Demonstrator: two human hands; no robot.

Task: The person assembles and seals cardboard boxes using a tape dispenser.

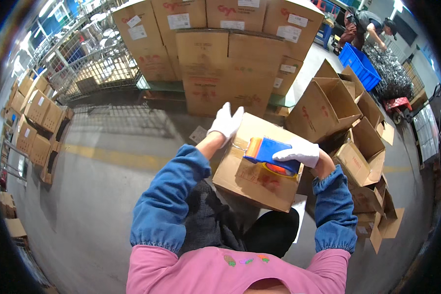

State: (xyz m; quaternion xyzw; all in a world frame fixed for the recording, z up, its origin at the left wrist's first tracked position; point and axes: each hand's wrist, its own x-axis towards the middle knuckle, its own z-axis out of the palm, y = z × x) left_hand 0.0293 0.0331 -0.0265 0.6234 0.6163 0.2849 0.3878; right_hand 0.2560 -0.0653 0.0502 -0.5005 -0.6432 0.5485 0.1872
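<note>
A brown cardboard box [252, 183] stands on the floor in front of my knees, its flaps closed on top. My right hand [301, 153], in a white glove, is wrapped round a blue tape dispenser [270, 150] with an orange roller and a yellow-rimmed roll below. The dispenser lies across the upper face of the box, its roller end toward the left edge. At the box's far left edge is my gloved left hand [227, 121], fingers stretched and spread; whether its palm presses on the box I cannot tell.
Large stacked cartons [225, 73] rise just beyond the box. Open cartons [323, 105] crowd the right side. Farther right, a person [372, 29] bends near a blue crate [360, 66]. Wire cages [95, 73] and a pallet of boxes [39, 115] stand on the left.
</note>
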